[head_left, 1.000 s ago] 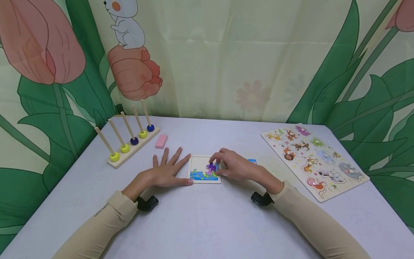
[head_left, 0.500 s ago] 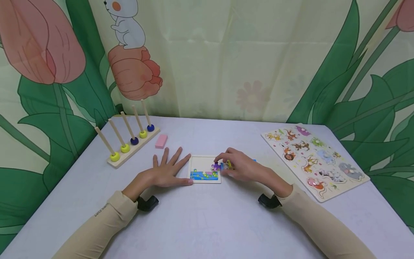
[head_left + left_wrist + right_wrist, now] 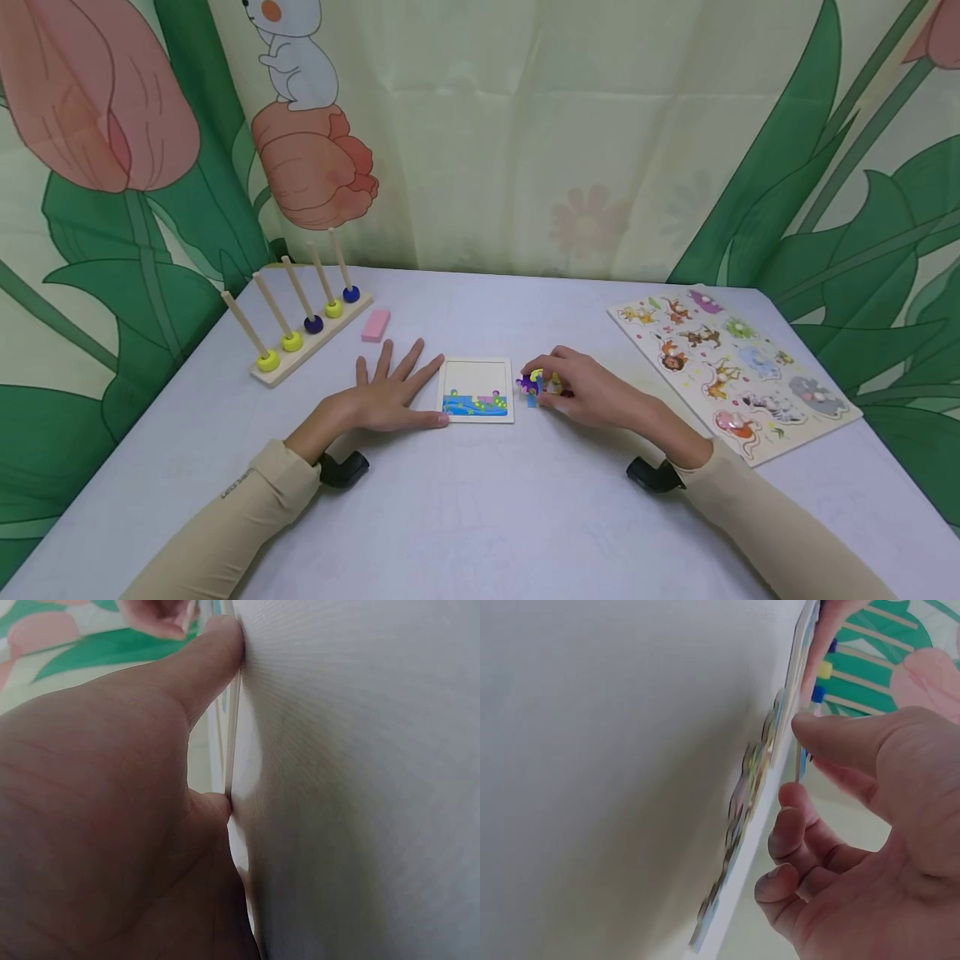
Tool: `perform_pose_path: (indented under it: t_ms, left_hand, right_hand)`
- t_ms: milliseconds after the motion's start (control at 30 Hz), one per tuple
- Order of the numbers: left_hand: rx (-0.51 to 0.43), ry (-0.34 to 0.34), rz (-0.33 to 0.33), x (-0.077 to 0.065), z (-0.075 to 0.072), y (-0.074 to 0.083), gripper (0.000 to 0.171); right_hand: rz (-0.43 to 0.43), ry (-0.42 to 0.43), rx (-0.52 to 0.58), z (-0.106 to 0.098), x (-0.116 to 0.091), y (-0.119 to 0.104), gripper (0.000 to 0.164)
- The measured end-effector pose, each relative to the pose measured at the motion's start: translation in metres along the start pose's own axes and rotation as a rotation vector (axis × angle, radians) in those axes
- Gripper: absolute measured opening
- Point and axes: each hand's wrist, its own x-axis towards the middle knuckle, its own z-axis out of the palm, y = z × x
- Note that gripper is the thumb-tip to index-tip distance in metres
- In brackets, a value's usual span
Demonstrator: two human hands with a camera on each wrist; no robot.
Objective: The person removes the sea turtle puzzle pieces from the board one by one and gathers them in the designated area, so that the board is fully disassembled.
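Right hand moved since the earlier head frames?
Yes. In the head view, the right hand has shifted right, from reaching over the puzzle tray to beyond its right edge.

The left hand (image 3: 378,400) has its fingers spread wide, and its thumb and pointer touch the tray (image 3: 472,377). Blue pieces (image 3: 474,406) sit along the tray's near side. The right hand (image 3: 583,385) pinches a purple piece (image 3: 529,382) just beside it. A pink block (image 3: 376,326) lies near five pegs (image 3: 297,287) with beads (image 3: 313,324).
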Motion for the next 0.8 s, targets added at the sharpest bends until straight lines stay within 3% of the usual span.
perform_pose_path:
  t_ms: [500,800]
  left_hand:
    - [-0.006,-0.007,-0.002,-0.001,-0.002,0.001,0.105]
    - [-0.02,-0.01,-0.001,-0.001,-0.003,0.002,0.105]
  right_hand:
    - [0.002,0.044,-0.051,-0.016,-0.035,0.025,0.035]
    - [0.055,0.028,-0.059,-0.024,-0.054,0.039,0.035]
